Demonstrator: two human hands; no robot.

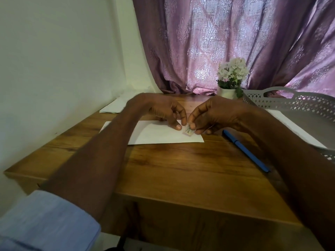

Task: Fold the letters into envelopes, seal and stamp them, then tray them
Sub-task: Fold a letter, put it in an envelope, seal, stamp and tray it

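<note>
Dim soft light, backlit curtain (235, 42), wide-angle edge bending, slight blur

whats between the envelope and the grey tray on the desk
In the head view, a blue pen lies on the bare wood between the envelope and the grey tray.

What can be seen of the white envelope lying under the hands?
The white envelope lies flat on the wooden table, long side across the view, plain paper, unmarked where visible. Its far edge is hidden by the left hand. Both hands hold a small stamp at its right end; the right hand pinches it.
</note>
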